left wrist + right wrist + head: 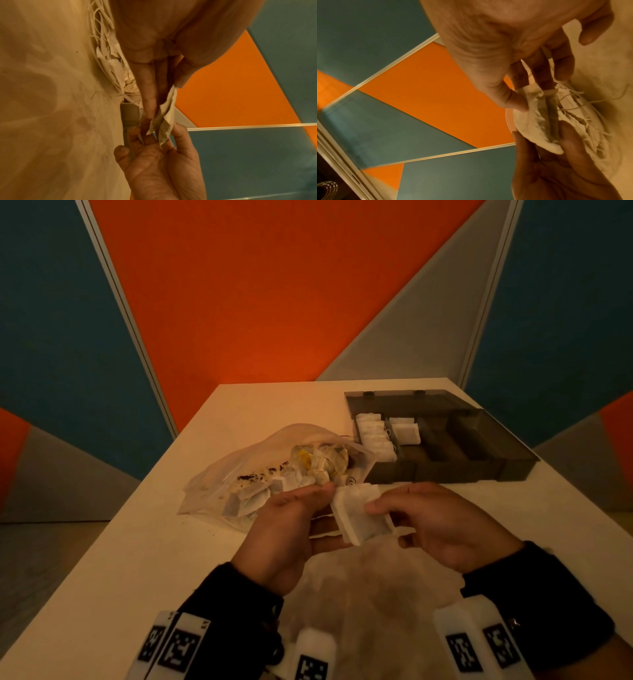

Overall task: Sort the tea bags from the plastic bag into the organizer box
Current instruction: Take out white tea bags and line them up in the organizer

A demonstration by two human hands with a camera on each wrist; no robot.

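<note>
I hold a white tea bag (361, 513) above the table's near middle, between both hands. My left hand (322, 508) pinches its left edge with thumb over fingers, and my right hand (387, 523) pinches its right side. In the left wrist view the tea bag (164, 119) hangs folded between my left fingers (149, 94) and the right hand (154, 169). The right wrist view shows the tea bag (537, 121) edge-on under my right thumb. The clear plastic bag (274, 470) with several tea bags lies just beyond my left hand. The dark organizer box (479, 446) stands open at the far right.
Two left compartments of the box hold white tea bags (373, 436), the others look dark and bare. Loose tea crumbs lie inside the plastic bag. The white table (137, 559) ends close to the left; orange, blue and grey wall panels stand behind.
</note>
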